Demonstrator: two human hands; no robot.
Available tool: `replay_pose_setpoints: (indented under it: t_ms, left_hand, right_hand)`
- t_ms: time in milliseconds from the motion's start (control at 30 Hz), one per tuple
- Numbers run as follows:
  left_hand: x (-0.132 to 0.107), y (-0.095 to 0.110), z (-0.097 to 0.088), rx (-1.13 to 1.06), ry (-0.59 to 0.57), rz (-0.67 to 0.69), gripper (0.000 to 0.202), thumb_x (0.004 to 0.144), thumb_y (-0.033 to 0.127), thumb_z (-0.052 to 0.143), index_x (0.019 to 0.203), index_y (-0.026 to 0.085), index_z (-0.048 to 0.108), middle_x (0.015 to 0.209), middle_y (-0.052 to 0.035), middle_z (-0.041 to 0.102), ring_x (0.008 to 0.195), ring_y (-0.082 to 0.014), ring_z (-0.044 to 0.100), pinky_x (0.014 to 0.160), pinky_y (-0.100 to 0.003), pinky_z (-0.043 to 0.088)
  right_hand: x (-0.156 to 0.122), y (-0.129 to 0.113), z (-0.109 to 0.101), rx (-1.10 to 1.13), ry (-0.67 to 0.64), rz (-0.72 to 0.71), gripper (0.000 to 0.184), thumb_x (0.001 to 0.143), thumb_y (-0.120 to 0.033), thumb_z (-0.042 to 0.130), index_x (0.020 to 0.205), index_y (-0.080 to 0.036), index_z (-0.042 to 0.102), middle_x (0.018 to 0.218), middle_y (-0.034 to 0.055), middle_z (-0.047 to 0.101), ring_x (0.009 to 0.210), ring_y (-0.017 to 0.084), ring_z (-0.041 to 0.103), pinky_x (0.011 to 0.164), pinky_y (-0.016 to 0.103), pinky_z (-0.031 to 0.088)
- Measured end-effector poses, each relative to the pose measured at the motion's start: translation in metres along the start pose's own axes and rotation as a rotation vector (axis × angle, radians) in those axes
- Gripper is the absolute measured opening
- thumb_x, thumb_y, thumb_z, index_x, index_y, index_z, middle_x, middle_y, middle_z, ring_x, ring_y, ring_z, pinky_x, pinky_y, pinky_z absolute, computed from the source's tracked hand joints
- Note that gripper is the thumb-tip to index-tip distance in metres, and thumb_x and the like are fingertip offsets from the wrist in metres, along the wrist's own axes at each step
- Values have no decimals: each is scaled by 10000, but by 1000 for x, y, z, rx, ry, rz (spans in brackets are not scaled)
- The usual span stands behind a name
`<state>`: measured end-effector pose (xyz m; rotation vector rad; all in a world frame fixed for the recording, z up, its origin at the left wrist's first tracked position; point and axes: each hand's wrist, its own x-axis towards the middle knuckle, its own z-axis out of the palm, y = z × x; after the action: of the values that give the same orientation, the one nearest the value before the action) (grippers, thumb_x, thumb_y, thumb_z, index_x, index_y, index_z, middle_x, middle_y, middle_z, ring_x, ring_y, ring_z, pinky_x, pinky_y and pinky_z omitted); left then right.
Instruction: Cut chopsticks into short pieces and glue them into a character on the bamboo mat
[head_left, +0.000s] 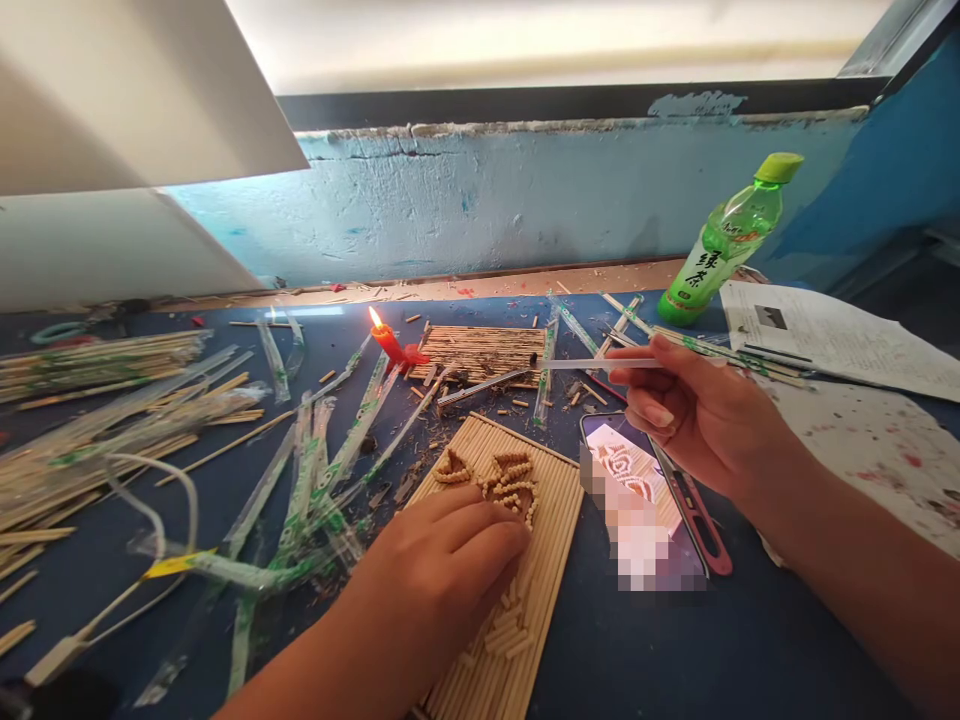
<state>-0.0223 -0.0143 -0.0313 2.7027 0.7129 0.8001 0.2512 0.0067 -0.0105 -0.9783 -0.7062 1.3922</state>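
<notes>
Here, on the blue desk point(660, 640) lie two stick mats: the near mat point(559, 490) under the left hand point(442, 555), the far mat point(480, 350) beyond. One phone point(645, 520) lies just right of the near mat, and one green bottle point(724, 245) stands at the back. The right hand point(697, 410) pinches one thin pale rod point(592, 364) – long axis level, dark tip pointing left toward the one lit candle point(388, 345). The left hand rests palm down with fingers curled on short stick pieces point(510, 470) – whether it grips any, I cannot tell.
</notes>
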Motion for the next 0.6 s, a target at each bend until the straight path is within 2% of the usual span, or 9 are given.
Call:
replay_pose_setpoints:
  t_ms: [200,600]
  left_hand:
    - [-1,-2,1,5,-12,19,149,976,176,565,996,194,712,812,-30,748,796,-189,714,782,-330,600]
    - [-2,-1,0,13,-12,21,172,984,168,540,1004,191,709,794,-27,745,753,-178,707,740,-304,600]
  right_hand:
    - [0,1,0,-10,1,4,287,970,-326,610,920,-122,805,834,94,775,457,34,473,446,153,435]
    - [-2,0,3,-64,-5,-9,262,924,-384,667,900,-166,811,841,80,767,470,58,482,438,189,439]
